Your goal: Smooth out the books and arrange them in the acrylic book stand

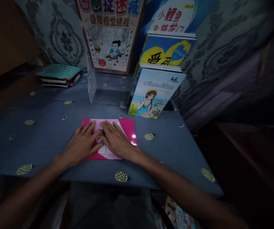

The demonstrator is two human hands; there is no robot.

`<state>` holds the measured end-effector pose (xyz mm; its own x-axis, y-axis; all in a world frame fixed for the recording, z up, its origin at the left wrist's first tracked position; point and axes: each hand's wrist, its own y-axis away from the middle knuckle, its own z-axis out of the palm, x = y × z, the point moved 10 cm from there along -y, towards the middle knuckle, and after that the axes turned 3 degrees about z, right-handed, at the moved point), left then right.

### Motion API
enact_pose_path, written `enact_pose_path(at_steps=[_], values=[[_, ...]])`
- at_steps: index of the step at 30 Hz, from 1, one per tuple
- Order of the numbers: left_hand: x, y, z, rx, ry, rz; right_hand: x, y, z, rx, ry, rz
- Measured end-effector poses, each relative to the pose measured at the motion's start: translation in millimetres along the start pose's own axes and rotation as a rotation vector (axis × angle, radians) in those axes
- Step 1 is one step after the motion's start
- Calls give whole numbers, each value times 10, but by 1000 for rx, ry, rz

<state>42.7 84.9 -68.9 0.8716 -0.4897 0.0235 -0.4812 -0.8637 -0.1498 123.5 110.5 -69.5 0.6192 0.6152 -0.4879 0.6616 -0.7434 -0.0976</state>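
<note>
A bright pink book (129,129) lies flat on the blue-grey tablecloth (46,133) in front of me. Both my hands rest on it, fingers stretched out and pressed flat. My left hand (83,143) covers the book's left half. My right hand (115,139) lies beside it on the middle, the two thumbs nearly touching. A paler pink picture on the cover (108,153) shows between and under the hands. Neither hand grips anything.
Picture books (154,93) stand stacked in tiers at the back right. A clear acrylic stand (96,87) holds a tall puzzle book (111,35) behind it. A pile of flat books (59,74) lies at the back left. The table's front edge (127,184) is near my lap.
</note>
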Motion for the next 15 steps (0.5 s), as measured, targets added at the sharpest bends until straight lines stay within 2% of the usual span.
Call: enact_pose_path(at_steps=[4,9,15], values=[[29,6,-50,67,-5,48,283,177,-116,70,47,88],[21,9,-38,73,15,65,734,430,-409,199,74,217],[-51,-42,-22,-26,24,79,1105,456,-683,287,-207,160]])
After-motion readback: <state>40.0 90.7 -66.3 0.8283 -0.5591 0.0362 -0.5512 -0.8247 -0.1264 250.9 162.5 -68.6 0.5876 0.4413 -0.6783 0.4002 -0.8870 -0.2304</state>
